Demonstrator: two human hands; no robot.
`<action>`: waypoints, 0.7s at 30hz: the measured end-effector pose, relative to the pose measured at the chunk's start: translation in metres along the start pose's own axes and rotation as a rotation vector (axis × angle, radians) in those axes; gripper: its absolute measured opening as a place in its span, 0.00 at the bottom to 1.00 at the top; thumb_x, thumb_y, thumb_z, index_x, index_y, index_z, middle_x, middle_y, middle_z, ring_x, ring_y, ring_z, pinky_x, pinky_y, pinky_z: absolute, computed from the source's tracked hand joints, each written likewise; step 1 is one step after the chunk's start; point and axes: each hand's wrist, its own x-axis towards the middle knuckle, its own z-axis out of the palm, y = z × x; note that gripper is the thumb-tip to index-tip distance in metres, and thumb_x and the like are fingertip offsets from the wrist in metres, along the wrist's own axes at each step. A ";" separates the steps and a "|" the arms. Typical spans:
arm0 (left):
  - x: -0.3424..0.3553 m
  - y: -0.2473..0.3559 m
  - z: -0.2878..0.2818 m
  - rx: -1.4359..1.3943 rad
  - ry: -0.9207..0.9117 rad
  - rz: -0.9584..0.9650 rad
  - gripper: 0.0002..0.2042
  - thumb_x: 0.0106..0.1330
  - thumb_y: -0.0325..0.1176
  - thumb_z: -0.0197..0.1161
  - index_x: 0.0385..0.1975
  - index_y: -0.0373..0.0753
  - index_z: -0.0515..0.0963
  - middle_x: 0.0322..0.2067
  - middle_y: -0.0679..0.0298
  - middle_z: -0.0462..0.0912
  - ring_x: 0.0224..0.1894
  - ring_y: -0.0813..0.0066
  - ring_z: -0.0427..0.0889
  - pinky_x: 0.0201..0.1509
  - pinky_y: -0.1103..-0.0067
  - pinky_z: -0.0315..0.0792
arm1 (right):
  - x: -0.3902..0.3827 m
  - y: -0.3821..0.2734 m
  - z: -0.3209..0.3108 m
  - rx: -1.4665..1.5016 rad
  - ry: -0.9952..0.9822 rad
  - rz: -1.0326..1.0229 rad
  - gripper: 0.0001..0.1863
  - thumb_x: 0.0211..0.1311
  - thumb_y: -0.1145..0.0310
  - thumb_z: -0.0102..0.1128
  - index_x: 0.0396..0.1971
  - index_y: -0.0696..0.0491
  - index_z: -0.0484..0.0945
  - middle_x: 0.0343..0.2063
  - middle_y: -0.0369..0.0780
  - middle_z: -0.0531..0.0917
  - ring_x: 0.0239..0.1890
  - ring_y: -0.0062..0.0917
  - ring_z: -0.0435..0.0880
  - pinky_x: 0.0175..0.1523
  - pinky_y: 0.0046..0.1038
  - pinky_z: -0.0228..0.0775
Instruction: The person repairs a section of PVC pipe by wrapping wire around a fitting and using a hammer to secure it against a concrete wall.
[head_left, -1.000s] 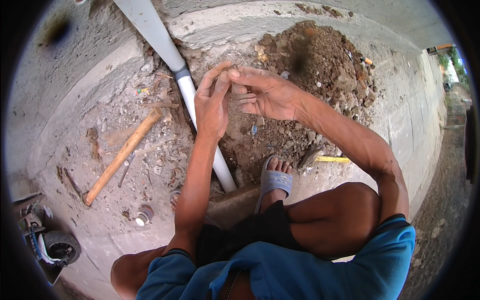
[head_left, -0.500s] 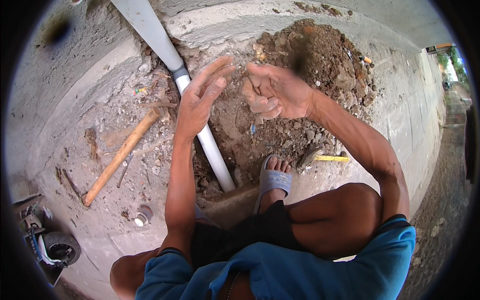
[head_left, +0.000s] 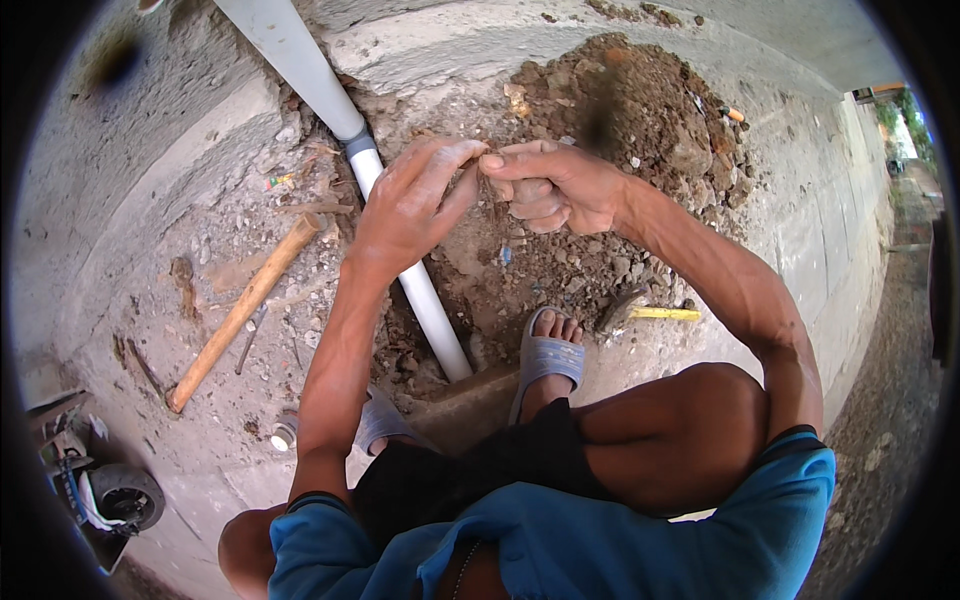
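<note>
Dusty fingertips of both hands meet above the dug soil, just right of a pipe. My left hand (head_left: 420, 200) is closed, back upward, its fingertips drawn together against the other hand's thumb. My right hand (head_left: 556, 186) pinches with thumb and forefinger, the other fingers curled in. Whatever lies between the fingertips is too small or hidden to make out. Below my left hand a white pipe (head_left: 436, 318) runs down from a grey pipe (head_left: 290, 58), with a dark grey collar (head_left: 360, 143) at their joint.
A wooden handle (head_left: 245, 312) lies on the left, near a small capped container (head_left: 285, 432). A soil heap (head_left: 660, 120) rises at the back right. A tool with a yellow handle (head_left: 664, 314) lies beside my sandalled foot (head_left: 550, 362). A wheel (head_left: 127, 497) shows at lower left.
My left hand has turned back-up and moved right, its spread fingers closing to meet the right hand. My right thumb and forefinger have come together in a pinch.
</note>
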 end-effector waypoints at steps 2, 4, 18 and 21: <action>0.001 0.000 0.003 0.090 0.070 0.096 0.17 0.60 0.20 0.68 0.50 0.36 0.80 0.43 0.55 0.85 0.45 0.57 0.86 0.47 0.68 0.81 | 0.000 -0.003 0.001 -0.022 -0.005 0.011 0.19 0.69 0.51 0.66 0.27 0.51 0.77 0.12 0.22 0.61 0.12 0.08 0.53 0.16 0.19 0.40; 0.004 -0.002 -0.004 0.153 0.004 0.159 0.17 0.60 0.22 0.68 0.50 0.35 0.79 0.42 0.55 0.85 0.43 0.57 0.86 0.46 0.67 0.81 | -0.004 -0.008 0.002 -0.165 0.035 0.002 0.19 0.72 0.52 0.62 0.27 0.52 0.76 0.12 0.23 0.61 0.12 0.10 0.54 0.16 0.19 0.41; 0.038 0.020 -0.047 -1.051 -0.502 -1.110 0.13 0.72 0.30 0.61 0.51 0.31 0.79 0.35 0.64 0.85 0.33 0.77 0.87 0.43 0.79 0.83 | 0.003 -0.013 -0.017 -2.088 0.561 -1.036 0.07 0.67 0.65 0.57 0.35 0.54 0.76 0.25 0.40 0.84 0.22 0.31 0.85 0.19 0.32 0.74; 0.026 0.020 -0.035 -1.139 -0.320 -1.116 0.14 0.72 0.30 0.62 0.51 0.29 0.78 0.36 0.64 0.85 0.33 0.81 0.85 0.43 0.82 0.83 | 0.006 -0.021 -0.018 -1.939 0.443 -0.752 0.10 0.68 0.63 0.57 0.40 0.54 0.77 0.33 0.42 0.86 0.31 0.34 0.88 0.29 0.36 0.80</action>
